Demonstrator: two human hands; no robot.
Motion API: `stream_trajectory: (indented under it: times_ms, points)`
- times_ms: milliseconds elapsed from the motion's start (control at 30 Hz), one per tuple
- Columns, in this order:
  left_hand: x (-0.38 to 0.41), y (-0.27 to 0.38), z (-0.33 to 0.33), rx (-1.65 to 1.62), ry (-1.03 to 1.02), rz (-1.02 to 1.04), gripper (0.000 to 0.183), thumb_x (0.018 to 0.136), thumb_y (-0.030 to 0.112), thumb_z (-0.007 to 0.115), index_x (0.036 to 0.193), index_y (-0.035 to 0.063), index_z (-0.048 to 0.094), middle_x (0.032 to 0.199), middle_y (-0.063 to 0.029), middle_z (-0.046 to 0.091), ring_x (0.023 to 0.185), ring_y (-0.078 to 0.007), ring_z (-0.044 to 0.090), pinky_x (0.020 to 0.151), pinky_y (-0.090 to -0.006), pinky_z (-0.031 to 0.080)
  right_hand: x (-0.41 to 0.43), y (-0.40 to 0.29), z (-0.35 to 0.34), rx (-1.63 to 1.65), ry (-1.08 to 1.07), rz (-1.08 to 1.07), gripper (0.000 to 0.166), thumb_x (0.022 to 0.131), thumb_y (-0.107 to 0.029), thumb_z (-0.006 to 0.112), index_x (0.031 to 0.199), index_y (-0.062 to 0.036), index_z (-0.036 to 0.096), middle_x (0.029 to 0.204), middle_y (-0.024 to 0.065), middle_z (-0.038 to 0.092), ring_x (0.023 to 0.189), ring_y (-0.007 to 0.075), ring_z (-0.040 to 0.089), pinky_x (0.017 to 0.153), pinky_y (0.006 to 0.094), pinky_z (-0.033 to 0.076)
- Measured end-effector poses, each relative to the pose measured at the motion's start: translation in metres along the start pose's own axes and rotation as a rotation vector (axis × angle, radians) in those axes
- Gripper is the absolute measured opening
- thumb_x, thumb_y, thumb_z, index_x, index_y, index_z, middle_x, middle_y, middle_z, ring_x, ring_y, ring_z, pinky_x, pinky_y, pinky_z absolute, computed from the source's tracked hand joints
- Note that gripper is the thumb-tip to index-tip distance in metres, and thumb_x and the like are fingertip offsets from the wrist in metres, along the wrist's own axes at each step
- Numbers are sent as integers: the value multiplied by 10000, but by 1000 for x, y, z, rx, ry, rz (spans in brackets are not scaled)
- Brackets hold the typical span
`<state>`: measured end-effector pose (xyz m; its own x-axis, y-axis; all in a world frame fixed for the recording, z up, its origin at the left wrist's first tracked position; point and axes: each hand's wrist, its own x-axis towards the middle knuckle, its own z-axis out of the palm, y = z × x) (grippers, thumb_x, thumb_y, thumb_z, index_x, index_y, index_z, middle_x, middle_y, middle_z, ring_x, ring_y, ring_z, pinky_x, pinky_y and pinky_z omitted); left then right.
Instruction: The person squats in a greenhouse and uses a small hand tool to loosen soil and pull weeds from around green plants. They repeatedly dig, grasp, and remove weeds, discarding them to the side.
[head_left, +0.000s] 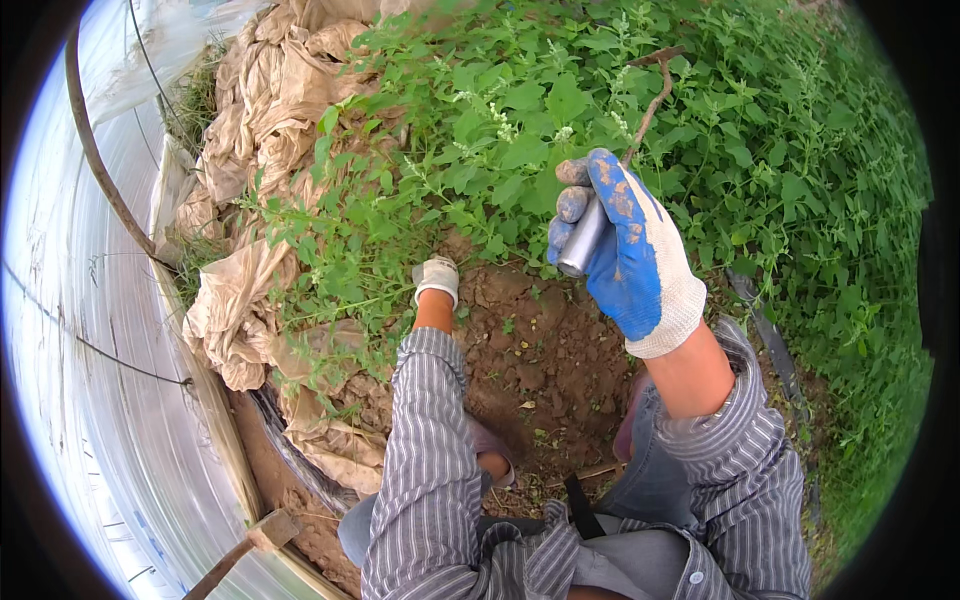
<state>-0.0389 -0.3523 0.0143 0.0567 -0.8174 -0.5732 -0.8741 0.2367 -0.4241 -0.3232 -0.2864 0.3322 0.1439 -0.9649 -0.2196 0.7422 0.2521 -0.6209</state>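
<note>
My right hand (626, 247), in a white knit glove with a soil-stained blue coated palm, is raised over the plants. It grips the silver metal handle (585, 238) of a small hand hoe. The tool's thin, rusty neck (654, 109) bends up past my fingers to a narrow, brown head (657, 56) above the leaves. Low at the edge of the leafy green weeds (360, 262), my left hand (436, 277) wears a whitish glove. Weed stems run up against it from the left. Its fingers are turned down and hidden, so their hold cannot be made out.
Bare, cloddy soil (540, 337) lies between my feet and the weeds. Crumpled tan plastic sheeting (247, 135) is heaped at left, beside a clear film wall (90, 315) with a curved pole (97, 150). A black strip (772, 345) runs along the right, by dense weeds (810, 180).
</note>
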Motion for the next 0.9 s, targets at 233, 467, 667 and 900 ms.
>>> stream_trajectory:
  times_ms: [233,467,667,900]
  points:
    - [-20,5,10,-9,82,77,168,795,160,605,915,163,722,954,-41,694,915,-209,661,670,-376,521,-3,4,4,-59,12,13,258,935,-275,531,1047,-43,534,779,38,577,676,175,554,610,318,474]
    - [-49,9,-30,-80,49,213,175,794,141,582,904,106,713,924,-84,693,889,-239,665,659,-402,522,0,5,-1,-134,20,2,272,939,-268,523,1053,-21,536,783,42,572,678,170,553,635,312,485]
    - [-172,92,-25,2,-124,723,299,804,106,533,1075,-7,588,1030,-149,645,908,-293,644,644,-453,514,13,14,6,-107,20,31,321,940,-285,520,1073,5,547,767,36,574,675,175,561,598,306,467]
    - [-124,53,28,72,214,368,489,727,141,653,1159,-36,506,982,-129,648,847,-233,658,676,-321,519,-10,17,7,-140,-21,16,342,938,-308,522,1067,8,546,783,31,572,674,168,559,606,298,473]
